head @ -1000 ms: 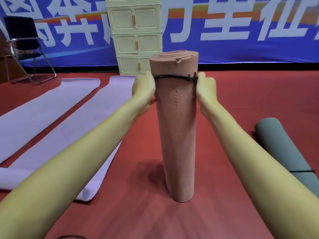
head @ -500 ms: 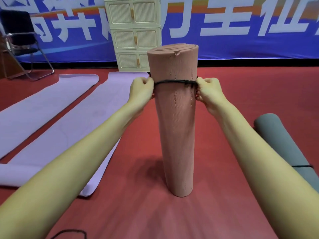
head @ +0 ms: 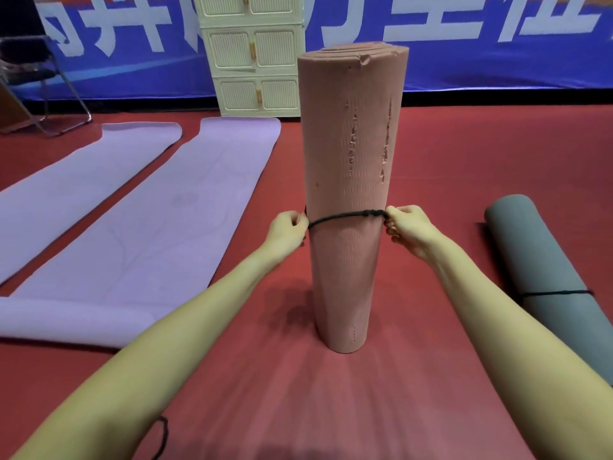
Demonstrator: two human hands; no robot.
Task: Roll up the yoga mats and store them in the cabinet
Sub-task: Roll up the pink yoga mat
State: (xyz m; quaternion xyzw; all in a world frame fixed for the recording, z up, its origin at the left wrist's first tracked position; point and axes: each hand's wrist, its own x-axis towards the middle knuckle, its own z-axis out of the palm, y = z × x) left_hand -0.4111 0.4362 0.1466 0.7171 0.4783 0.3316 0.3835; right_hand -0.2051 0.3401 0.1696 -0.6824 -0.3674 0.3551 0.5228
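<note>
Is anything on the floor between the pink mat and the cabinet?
Nothing visible. The pink mat stands upright; bare red floor runs behind it to the cabinet. The purple mat lies off to the left.

My left hand (head: 288, 229) and right hand (head: 409, 227) are bare, with no rings or gloves showing. Both my forearms are uncovered from wrist to elbow, no sleeve, watch or band on either.

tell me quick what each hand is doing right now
Left hand: closed, pinching the black band at the left side of the upright pink mat.
Right hand: closed, pinching the same band at the mat's right side.
</note>
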